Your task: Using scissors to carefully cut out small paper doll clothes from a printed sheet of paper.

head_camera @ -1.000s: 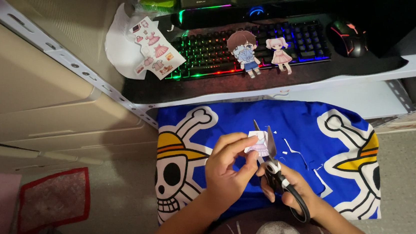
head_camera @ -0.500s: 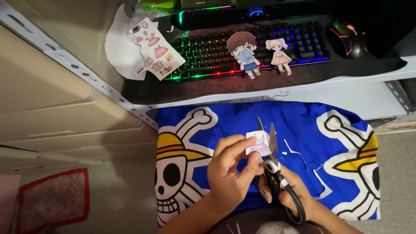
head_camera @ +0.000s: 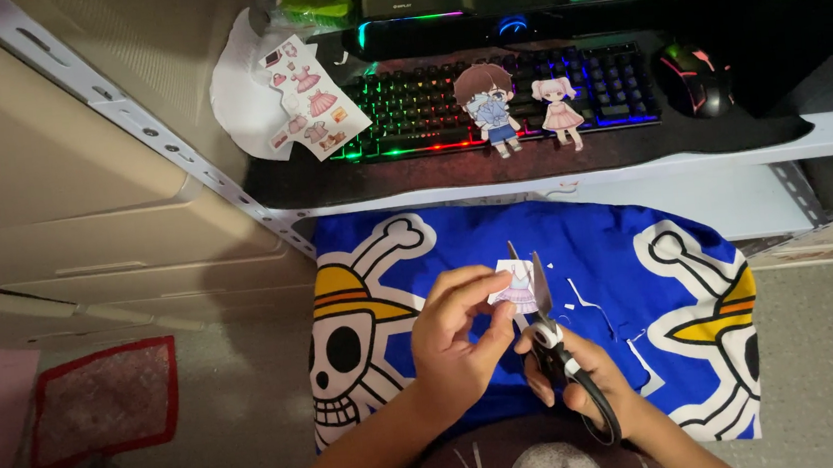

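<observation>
A blue cloth with white skulls in yellow hats (head_camera: 628,246) is lying over the person's lap, under a pale shelf (head_camera: 651,158). On the shelf a keyboard with rainbow lights (head_camera: 425,103) is glowing, two little paper dolls (head_camera: 491,107) are standing by it, and a black mouse (head_camera: 696,77) is sitting at the right. The left hand (head_camera: 456,346) is pinching a small paper cutout of a purple dress (head_camera: 515,286) – right above the cloth. The right hand (head_camera: 580,375) is gripping black-handled scissors (head_camera: 550,328); they are pointing up and away from the body, blades a little open around the paper's edge.
</observation>
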